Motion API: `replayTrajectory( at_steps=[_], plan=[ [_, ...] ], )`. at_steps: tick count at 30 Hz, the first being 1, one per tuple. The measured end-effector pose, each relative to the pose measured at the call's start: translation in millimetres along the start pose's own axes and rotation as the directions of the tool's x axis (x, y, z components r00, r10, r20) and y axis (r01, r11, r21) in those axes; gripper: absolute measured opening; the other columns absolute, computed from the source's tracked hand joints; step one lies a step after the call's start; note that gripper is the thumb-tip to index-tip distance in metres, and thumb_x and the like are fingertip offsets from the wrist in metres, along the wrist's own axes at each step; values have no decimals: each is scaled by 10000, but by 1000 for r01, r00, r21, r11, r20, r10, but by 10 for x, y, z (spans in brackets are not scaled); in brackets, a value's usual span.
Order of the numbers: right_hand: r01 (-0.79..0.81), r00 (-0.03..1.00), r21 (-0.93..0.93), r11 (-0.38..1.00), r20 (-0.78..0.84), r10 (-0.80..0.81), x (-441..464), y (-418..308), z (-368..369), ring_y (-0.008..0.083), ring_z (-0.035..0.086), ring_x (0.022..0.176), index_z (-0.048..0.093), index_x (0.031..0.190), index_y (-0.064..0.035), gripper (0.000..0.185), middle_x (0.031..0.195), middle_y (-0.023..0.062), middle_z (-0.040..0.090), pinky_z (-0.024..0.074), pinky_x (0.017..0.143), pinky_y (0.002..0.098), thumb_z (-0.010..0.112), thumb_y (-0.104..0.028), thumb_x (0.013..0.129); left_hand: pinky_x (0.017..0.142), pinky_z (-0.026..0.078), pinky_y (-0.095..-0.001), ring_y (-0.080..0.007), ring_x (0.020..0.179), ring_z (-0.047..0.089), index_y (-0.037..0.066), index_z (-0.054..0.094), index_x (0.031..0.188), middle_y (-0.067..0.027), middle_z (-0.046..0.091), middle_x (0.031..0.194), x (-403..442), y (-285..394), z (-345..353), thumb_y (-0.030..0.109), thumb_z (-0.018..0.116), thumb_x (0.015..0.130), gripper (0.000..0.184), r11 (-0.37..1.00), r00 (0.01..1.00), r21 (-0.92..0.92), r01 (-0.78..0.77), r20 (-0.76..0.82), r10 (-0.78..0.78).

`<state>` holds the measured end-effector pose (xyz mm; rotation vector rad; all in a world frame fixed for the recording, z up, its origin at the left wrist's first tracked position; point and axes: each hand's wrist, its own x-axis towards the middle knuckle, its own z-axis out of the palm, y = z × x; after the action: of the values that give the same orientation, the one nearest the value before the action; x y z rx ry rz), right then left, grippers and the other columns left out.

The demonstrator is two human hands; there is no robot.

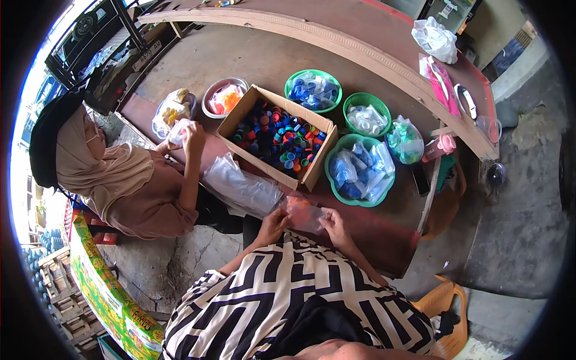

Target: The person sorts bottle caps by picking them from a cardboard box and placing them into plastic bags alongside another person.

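A cardboard box [255, 161] of loose caps [282, 135] and plastic baskets [363, 203] suggest a small, informal workshop.

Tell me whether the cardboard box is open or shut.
Open: the cardboard box has its top uncovered, showing the loose colored caps inside.

The garment [258, 282] is black and cream in an angular maze pattern; the basket [360, 198] looks mint green.

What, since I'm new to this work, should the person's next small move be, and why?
Probably press shut the mouth of the clear bag: the left hand and right hand pinch its sides, and orange-red pieces show inside. Whether it is sealed is too small to tell.
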<state>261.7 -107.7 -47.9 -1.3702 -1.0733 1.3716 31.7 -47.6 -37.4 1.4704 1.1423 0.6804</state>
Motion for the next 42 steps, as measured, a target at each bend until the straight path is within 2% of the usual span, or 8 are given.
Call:
replayTrajectory(
  at_steps=[5, 7, 11, 17, 21, 23, 33, 42],
  plan=[
    [262, 947, -437, 860, -55, -316, -48, -187, 160, 329, 477, 1201, 327, 1430, -43, 751, 1303, 220, 463, 430, 962, 410, 715, -243, 819, 643, 484, -266, -151, 709, 643, -10, 411, 1134, -116, 649, 754, -41, -246, 54, 68, 547, 915, 269, 989, 999, -144, 33, -9, -35],
    [538, 830, -685, 491, 330, -449, 12, -268, 161, 370, 415, 1272, 344, 1428, -65, 808, 1370, 180, 442, 367, 1027, 451, 728, -351, 777, 624, 489, -276, -159, 689, 654, -13, 406, 1147, -126, 664, 763, -54, -186, 60, 76, 572, 898, 312, 989, 998, -143, 48, -32, -53],
    [623, 782, -665, 411, 543, -307, 137, -32, 164, 309, 380, 1329, 366, 1424, -79, 764, 1401, 115, 449, 343, 1053, 459, 695, -380, 803, 599, 495, -285, -173, 644, 665, -6, 394, 1196, -133, 674, 775, -6, -263, 58, 77, 558, 907, 342, 977, 993, -176, 119, 22, -117],
    [554, 819, -667, 499, 545, -181, 219, 225, 177, 249, 518, 1224, 550, 1261, -93, 458, 1253, 145, 580, 350, 1056, 491, 603, -95, 806, 656, 509, -286, -191, 780, 655, 22, 461, 1231, -124, 642, 849, 56, -349, 9, 135, 660, 857, 439, 969, 994, -229, 89, 80, -72],
    [506, 829, -654, 562, 548, -109, 274, 411, 139, 306, 605, 1076, 537, 1267, -92, 482, 1199, 155, 602, 448, 964, 473, 551, -37, 789, 796, 534, -353, -291, 1055, 575, 142, 517, 1266, -185, 483, 1244, -49, -78, -69, 174, 818, 667, 671, 940, 969, 240, -242, 102, 224],
    [445, 822, -599, 666, 567, -39, 274, 336, 131, 308, 591, 1082, 515, 1299, -112, 439, 1200, 148, 596, 443, 970, 413, 533, -97, 861, 840, 530, -379, -323, 1086, 558, 131, 538, 1231, -142, 464, 1299, -33, -101, -102, 134, 803, 642, 646, 635, 842, 571, -520, 219, 493],
    [460, 867, -492, 739, 427, -256, 159, 199, 77, 307, 618, 1061, 556, 1267, -75, 469, 1161, 141, 632, 493, 899, 373, 666, -214, 833, 762, 522, -381, -302, 855, 668, 81, 650, 1006, -130, 667, 888, -72, -418, -92, 119, 727, 718, 301, 919, 969, 326, -223, 179, 172],
    [72, 975, -502, 862, 218, 46, 104, 297, 66, 349, 648, 956, 620, 1149, -72, 326, 994, 210, 658, 500, 818, 389, 558, -292, 917, 715, 511, -381, -335, 845, 671, 44, 623, 1040, -167, 680, 877, -88, -581, -56, 243, 671, 845, 283, 986, 1000, 169, 11, 0, -11]
  ],
)
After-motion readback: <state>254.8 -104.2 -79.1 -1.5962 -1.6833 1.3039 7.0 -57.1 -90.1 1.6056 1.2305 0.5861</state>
